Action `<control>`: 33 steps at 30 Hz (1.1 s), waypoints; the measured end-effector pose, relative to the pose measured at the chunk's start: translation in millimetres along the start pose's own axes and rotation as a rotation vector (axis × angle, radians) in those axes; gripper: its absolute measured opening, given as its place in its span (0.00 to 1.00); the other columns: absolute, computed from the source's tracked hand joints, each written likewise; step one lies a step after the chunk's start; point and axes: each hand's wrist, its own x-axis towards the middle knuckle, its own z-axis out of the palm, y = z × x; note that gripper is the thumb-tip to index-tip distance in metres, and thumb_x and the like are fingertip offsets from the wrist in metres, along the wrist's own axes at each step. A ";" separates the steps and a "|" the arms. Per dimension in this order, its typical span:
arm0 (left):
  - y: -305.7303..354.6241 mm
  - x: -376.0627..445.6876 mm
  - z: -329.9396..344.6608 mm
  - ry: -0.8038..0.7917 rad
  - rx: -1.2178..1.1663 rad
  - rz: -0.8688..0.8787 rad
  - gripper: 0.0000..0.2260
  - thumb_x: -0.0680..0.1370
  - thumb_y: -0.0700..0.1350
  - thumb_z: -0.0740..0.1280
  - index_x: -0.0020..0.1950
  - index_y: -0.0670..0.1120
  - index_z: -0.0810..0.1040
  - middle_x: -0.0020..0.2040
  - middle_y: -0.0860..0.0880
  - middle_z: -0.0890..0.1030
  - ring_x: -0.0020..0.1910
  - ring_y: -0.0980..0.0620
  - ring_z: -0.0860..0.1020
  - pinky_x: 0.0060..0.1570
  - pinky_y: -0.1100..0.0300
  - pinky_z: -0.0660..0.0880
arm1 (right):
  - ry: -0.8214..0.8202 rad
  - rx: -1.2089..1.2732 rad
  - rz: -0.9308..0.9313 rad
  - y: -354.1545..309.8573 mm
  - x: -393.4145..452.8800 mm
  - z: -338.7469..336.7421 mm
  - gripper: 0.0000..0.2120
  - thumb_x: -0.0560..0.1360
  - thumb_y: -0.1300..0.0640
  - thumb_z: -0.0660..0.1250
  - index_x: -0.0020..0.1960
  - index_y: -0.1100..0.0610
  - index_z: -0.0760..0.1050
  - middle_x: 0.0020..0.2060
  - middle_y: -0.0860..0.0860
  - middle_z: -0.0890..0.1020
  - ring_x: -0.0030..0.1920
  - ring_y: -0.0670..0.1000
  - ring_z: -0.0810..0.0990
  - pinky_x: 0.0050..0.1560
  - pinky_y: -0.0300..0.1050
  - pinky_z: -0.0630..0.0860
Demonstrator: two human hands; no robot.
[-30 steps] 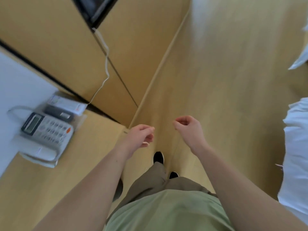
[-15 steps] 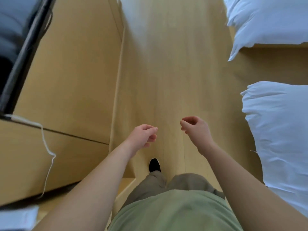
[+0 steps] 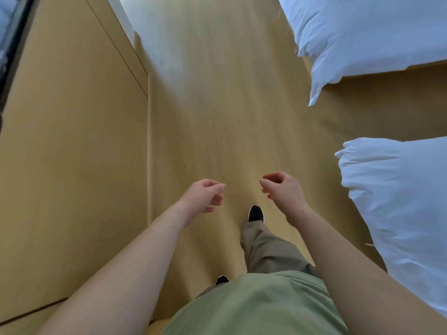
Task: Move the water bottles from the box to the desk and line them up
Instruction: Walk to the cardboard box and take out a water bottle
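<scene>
No water bottle, box or desk top is in view. My left hand (image 3: 205, 198) hangs in front of me over the wooden floor (image 3: 217, 117), fingers loosely curled, holding nothing. My right hand (image 3: 281, 189) is level with it a little to the right, also loosely curled and empty. Below them I see my green shirt, khaki trousers and black shoes (image 3: 256, 213).
A tall wooden cabinet front (image 3: 72, 141) runs along the left. White bedding (image 3: 377, 32) lies at the upper right and more white bedding (image 3: 401, 209) at the right, with floor between them. A floor lane runs ahead between cabinet and beds.
The view has swung right and forward: the desk with the telephone has left the frame, the beds have come in, and my right foot has stepped forward. Both hands stay empty.
</scene>
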 end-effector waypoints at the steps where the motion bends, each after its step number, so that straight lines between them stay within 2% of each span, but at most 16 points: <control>1: 13.6 12.7 0.5 0.008 0.002 -0.005 0.10 0.81 0.53 0.69 0.57 0.48 0.81 0.46 0.49 0.86 0.46 0.52 0.85 0.56 0.49 0.80 | -0.006 0.004 0.001 -7.3 18.0 -4.3 0.03 0.77 0.55 0.69 0.50 0.51 0.78 0.44 0.48 0.84 0.47 0.48 0.84 0.54 0.50 0.81; 5: 74.4 54.8 5.1 0.035 0.013 -0.031 0.10 0.81 0.53 0.69 0.58 0.48 0.80 0.47 0.49 0.85 0.46 0.52 0.85 0.56 0.50 0.80 | -0.038 0.025 0.009 -46.0 88.6 -25.7 0.04 0.78 0.55 0.69 0.52 0.52 0.79 0.47 0.49 0.84 0.47 0.47 0.84 0.53 0.49 0.81; 12: 180.7 126.3 9.3 0.065 0.016 -0.003 0.09 0.82 0.52 0.68 0.57 0.48 0.81 0.48 0.48 0.85 0.47 0.51 0.84 0.57 0.49 0.79 | -0.078 0.004 -0.012 -119.3 189.1 -51.6 0.03 0.77 0.56 0.68 0.50 0.51 0.79 0.43 0.49 0.84 0.46 0.49 0.84 0.47 0.46 0.80; 22: 287.2 255.1 -8.2 0.023 0.029 -0.015 0.10 0.81 0.54 0.69 0.57 0.50 0.82 0.46 0.50 0.87 0.49 0.51 0.86 0.56 0.50 0.82 | -0.035 0.013 0.003 -191.6 320.2 -65.9 0.03 0.77 0.57 0.68 0.50 0.51 0.79 0.43 0.48 0.84 0.49 0.52 0.84 0.53 0.51 0.81; 33: 447.6 406.0 -65.3 -0.023 0.035 0.008 0.09 0.81 0.52 0.69 0.57 0.49 0.81 0.48 0.48 0.86 0.47 0.52 0.85 0.54 0.52 0.81 | 0.021 0.032 -0.012 -332.7 494.6 -56.1 0.02 0.77 0.55 0.68 0.49 0.49 0.79 0.44 0.48 0.85 0.50 0.51 0.84 0.54 0.50 0.81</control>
